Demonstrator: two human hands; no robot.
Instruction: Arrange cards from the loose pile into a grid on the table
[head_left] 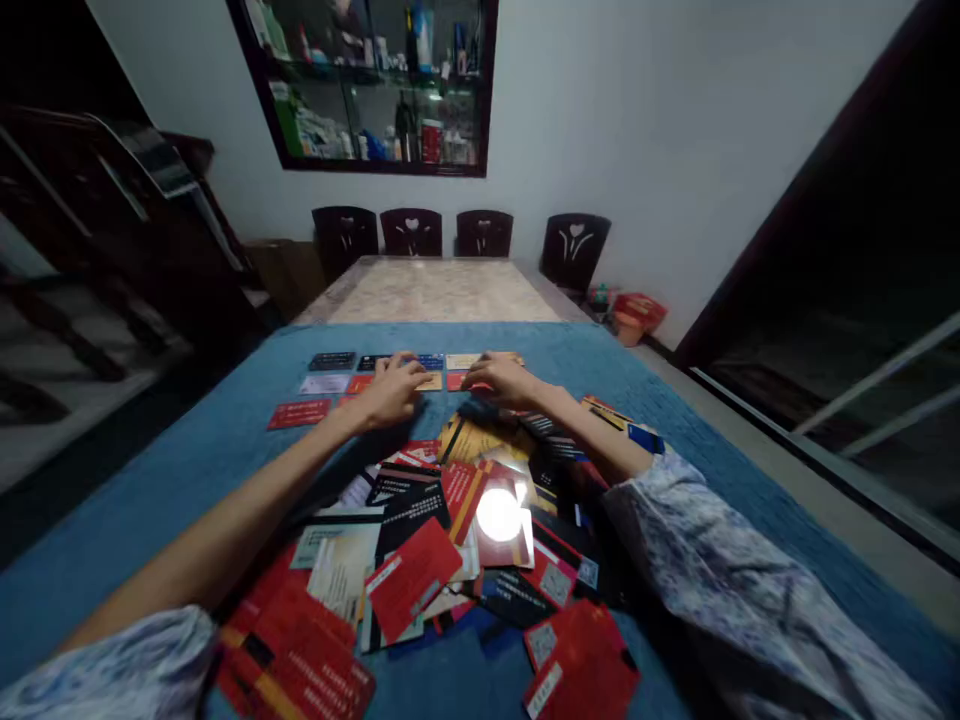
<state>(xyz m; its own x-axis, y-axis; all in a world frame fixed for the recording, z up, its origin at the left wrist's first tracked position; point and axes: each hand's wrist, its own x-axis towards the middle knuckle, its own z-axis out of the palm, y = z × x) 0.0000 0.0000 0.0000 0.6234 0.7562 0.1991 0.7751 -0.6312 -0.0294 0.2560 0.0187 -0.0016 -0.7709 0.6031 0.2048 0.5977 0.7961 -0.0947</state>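
Observation:
My left hand [396, 390] rests over the laid-out rows of cards, fingers bent and slightly apart, near a tan card [431, 382] and a blue card [431, 362]. To its right, my right hand [504, 380] has its fingers drawn together over the right end of a red card [454, 382]; its fingertips are partly hidden. Behind that lies a cream card [461, 361]. A loose heap of plastic cards, including a red card [414, 580] and a black card [416, 515], spreads between my forearms.
A dark card [333, 361], a pale lilac card [325, 384] and another red card [298, 414] lie left of my hands. A blue cloth [247, 440] covers the near table; the bare tabletop [450, 290] shows beyond. Dark chairs [411, 235] stand at the far end.

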